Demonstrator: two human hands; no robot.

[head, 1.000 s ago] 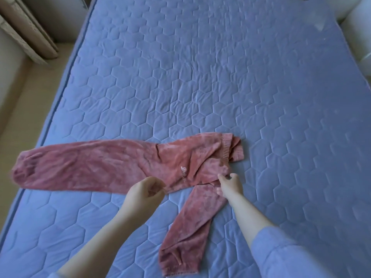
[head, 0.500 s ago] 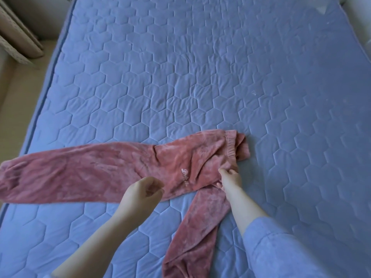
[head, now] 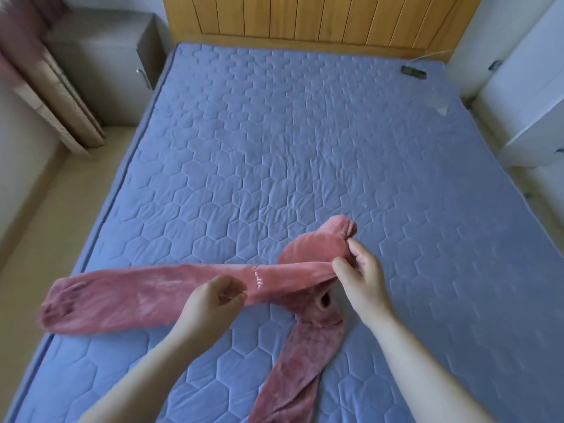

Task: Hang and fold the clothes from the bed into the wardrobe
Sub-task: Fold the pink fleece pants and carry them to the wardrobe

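Gripping pink trousers (head: 137, 294) on the bed (head: 274, 148): left hand (head: 210, 303), right hand (head: 363, 279).

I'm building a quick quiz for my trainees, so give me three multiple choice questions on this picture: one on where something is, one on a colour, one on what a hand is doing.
1. Toward which side does the flat leg of the trousers reach?
A. the headboard
B. the left edge of the mattress
C. the right edge of the bed

2. What colour is the mattress cover?
A. blue
B. green
C. white

3. What is the right hand doing?
A. lying flat on the bed
B. pinching the waist end of the trousers
C. hanging empty

Answers:
1 B, the leg's cuff lies by the left edge.
2 A, the quilted cover is blue all over.
3 B, thumb and fingers pinch bunched fabric held off the mattress.
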